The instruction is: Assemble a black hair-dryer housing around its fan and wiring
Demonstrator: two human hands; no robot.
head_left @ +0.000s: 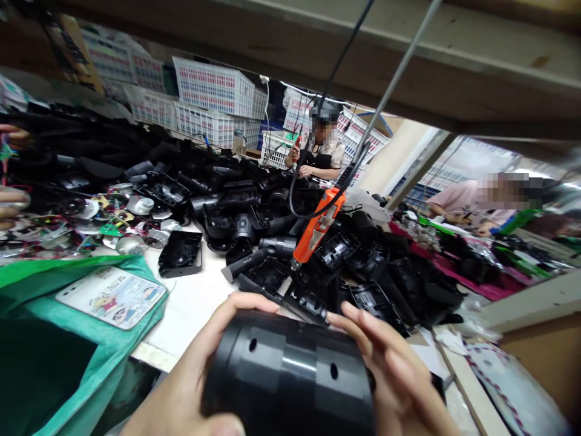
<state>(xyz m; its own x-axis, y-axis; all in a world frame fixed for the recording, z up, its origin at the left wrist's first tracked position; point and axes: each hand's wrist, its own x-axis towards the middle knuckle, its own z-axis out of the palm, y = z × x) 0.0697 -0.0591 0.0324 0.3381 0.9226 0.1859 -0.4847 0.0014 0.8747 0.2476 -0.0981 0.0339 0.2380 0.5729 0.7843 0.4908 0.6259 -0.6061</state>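
A black cylindrical plastic housing with two small dark holes is held close to the camera, low in the view. My left hand wraps round its left end, the thumb at the bottom. At the right end my right hand grips it, fingers pressed along the side and top. Just beyond the housing hangs an orange electric screwdriver on a black cord, tip down over black plastic shells. An open black half-shell lies on the white table further left.
Small motors and wired parts are heaped at the left. A phone in a cartoon case rests on a green bag. White crates stack behind. A shelf beam crosses overhead. Co-workers sit opposite and right; another person's hands show at left.
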